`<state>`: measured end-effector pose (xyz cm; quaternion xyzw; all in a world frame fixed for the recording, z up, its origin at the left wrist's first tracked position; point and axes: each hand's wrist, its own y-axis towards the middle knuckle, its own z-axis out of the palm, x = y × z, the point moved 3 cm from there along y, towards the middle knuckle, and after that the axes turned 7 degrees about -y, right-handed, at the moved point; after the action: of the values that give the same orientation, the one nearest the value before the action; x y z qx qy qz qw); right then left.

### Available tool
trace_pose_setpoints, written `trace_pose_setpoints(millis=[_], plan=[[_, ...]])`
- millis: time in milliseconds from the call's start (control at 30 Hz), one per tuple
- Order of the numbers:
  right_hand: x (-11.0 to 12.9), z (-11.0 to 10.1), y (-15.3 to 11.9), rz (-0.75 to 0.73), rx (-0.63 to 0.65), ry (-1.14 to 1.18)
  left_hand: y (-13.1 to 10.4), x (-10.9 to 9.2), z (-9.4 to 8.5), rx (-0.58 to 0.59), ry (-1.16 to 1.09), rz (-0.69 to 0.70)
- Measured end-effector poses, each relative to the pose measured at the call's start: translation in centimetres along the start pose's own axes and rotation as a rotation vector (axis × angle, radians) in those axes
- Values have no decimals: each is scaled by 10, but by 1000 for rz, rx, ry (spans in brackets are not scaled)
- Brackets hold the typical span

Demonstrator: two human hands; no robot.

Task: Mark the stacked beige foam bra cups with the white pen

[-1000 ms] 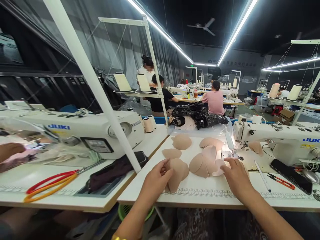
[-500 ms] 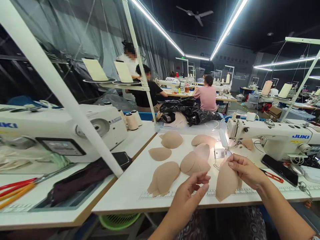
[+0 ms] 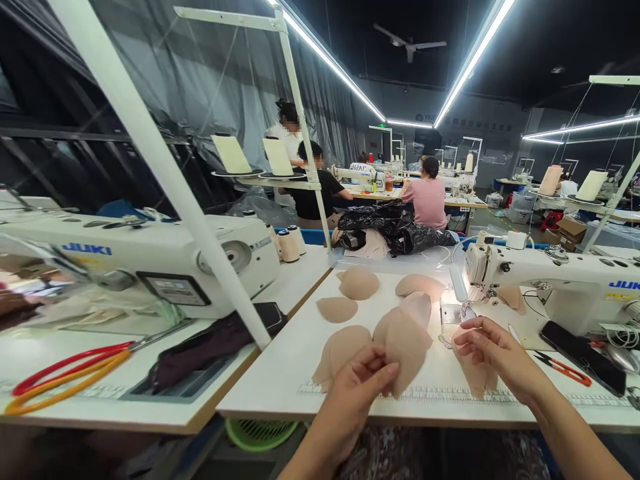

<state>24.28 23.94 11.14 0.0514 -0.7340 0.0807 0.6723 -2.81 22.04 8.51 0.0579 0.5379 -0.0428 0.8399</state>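
Observation:
My left hand (image 3: 357,383) pinches the edge of a beige bra cup (image 3: 406,353), held over other cups near the table's front edge. My right hand (image 3: 493,353) hovers to the right with bent fingers apart and nothing in them. Below it, beige fabric pieces (image 3: 475,377) lie on the table, partly hidden by the hand. More bra cups lie to the left and behind: a stacked group (image 3: 343,350), a flat one (image 3: 337,309), a rounded one (image 3: 360,284) and another (image 3: 419,286) near the sewing machine (image 3: 540,270).
Red-handled thread snips (image 3: 565,369) and a black phone (image 3: 583,357) lie at right. A ruler strip (image 3: 315,390) runs along the front edge. Left stands another sewing machine (image 3: 240,250) beside a slanted white post (image 3: 200,227). Black plastic bags (image 3: 400,223) lie behind; co-workers sit farther back.
The bra cup passed from my right hand to my left and moved left over the other cups. My right hand let go and opened. The view turned slightly left.

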Motion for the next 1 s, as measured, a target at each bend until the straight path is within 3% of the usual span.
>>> trace_pose_setpoints(millis=[133,233,300,367,467,600,667,800,900,1000], plan=[[0,11,10,-121,-17,-301,-5,-31,-57,-258,186,56],[3,29,18,-190,-6,-594,-7,-36,-89,-401,628,78],[5,42,23,-197,13,-749,-7,-38,-97,-493,955,198],[5,53,28,-188,3,-866,-3,-37,-92,-470,1167,384],[3,62,37,-170,-44,-1015,14,-33,-65,-197,1393,525],[-1,67,48,-151,-77,-1130,41,-29,-22,155,1659,350],[-2,66,51,-134,-82,-1168,46,-28,-2,254,1695,271],[1,55,48,-92,-94,-1220,41,-25,22,248,1590,202],[7,45,40,-72,-89,-1252,38,-24,22,288,1322,145],[12,39,33,-81,-65,-1267,46,-38,11,288,1212,314]])
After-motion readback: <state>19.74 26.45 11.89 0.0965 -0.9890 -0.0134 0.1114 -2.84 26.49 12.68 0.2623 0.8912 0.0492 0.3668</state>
